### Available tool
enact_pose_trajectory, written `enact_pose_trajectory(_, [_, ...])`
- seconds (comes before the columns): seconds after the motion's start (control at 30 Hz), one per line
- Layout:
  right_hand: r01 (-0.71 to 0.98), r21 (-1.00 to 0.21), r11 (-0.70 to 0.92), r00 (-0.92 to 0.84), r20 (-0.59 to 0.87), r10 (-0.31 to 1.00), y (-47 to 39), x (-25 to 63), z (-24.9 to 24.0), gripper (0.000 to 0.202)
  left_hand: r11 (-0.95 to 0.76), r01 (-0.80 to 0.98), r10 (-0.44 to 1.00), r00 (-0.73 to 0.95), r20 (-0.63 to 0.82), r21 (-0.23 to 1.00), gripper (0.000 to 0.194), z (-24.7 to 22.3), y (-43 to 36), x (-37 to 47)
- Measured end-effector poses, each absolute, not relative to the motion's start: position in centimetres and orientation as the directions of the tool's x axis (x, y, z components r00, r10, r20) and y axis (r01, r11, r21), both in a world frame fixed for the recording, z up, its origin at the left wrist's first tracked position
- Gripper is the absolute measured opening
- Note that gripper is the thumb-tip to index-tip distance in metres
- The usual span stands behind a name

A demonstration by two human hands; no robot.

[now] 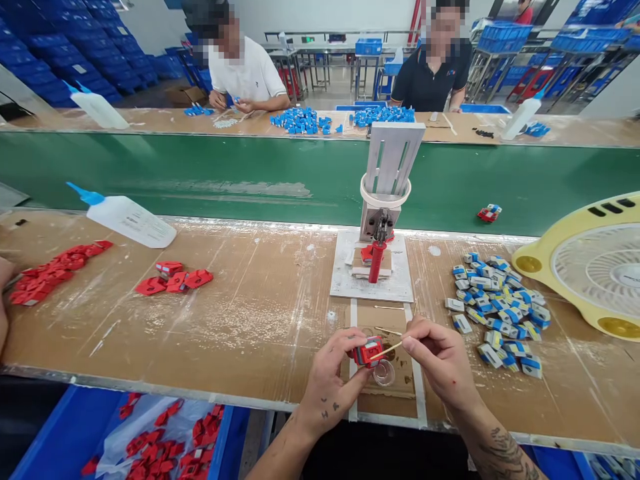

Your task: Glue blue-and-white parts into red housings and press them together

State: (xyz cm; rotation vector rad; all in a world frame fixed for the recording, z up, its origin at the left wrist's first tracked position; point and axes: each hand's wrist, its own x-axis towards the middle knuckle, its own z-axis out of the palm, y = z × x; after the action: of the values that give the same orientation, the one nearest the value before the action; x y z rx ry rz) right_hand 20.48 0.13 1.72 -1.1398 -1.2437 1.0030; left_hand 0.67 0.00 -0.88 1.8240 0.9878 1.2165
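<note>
Over the near edge of the worktop (260, 327), both forearms reach forward from the bottom of the view and bend toward each other. The left hand (333, 367) is clamped on a red piece (369, 351), its fingers curled over the far side and its thumb beneath the near side. The right hand (443, 357) pinches a thin stick (393, 349) between thumb and forefinger, the other fingers folded; the stick slants down to the left, its tip at the face of the red piece.

The left fingers cover one end of the red piece, and its fine markings are hard to make out. A clear cup (384, 375) sits just below it, partly screened by the left thumb. At the left edge, another person's arm (3, 300) is cut off.

Directly beyond the hands stands a metal clamp stand (379, 217) with a red handle (376, 265), blocking part of the green belt (225, 167). To the right lie a heap of blue-and-white pieces (500, 310) and a yellow-rimmed fan (540, 267), cropped by the frame. Leftward are a small red cluster (176, 280) and a white bottle (133, 220) on its side. Across the belt, two co-workers sit facing this way.
</note>
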Motion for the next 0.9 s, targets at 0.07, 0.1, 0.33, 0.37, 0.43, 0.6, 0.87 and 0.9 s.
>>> enact_pose_trajectory(0.07, [0.075,-0.982,0.173,0.079,0.179,0.981,0.1,20.8,2.2,0.034,-0.487,0.218,0.863,0.267,0.428,0.846,0.030,-0.8,0.1,0.4])
enact_pose_trajectory(0.1, [0.103,-0.979,0.178,0.073,0.186,0.980,0.1,20.9,2.4,0.033,-0.507,0.225,0.854,0.265,0.448,0.832,0.030,-0.9,0.1,0.3])
enact_pose_trajectory(0.33, [0.383,-0.858,0.344,-0.020,0.364,0.931,0.2,21.4,4.0,0.023,-0.554,0.300,0.830,0.271,0.488,0.776,0.031,-1.2,-0.2,-0.1])
enact_pose_trajectory(0.37, [0.400,-0.839,0.369,-0.032,0.389,0.921,0.2,21.3,4.1,0.022,-0.551,0.305,0.832,0.277,0.481,0.777,0.031,-1.1,-0.2,-0.1])
enact_pose_trajectory(0.43, [0.408,-0.820,0.402,-0.046,0.421,0.906,0.3,21.2,4.2,0.022,-0.540,0.310,0.838,0.283,0.466,0.783,0.032,-1.1,-0.2,-0.1])
enact_pose_trajectory(0.6, [0.368,-0.832,0.416,-0.038,0.434,0.900,0.0,21.7,3.9,0.021,-0.508,0.304,0.858,0.266,0.440,0.806,0.031,-1.2,-0.2,-0.1])
enact_pose_trajectory(0.87, [0.471,-0.751,0.463,-0.282,0.369,0.886,-0.9,22.0,1.5,0.024,-0.426,0.354,0.904,0.202,0.377,0.833,0.031,-2.2,-0.3,-0.8])
enact_pose_trajectory(0.9, [0.486,-0.735,0.472,-0.298,0.369,0.880,-1.0,21.9,1.1,0.024,-0.423,0.356,0.906,0.199,0.374,0.833,0.031,-2.3,-0.3,-0.8])
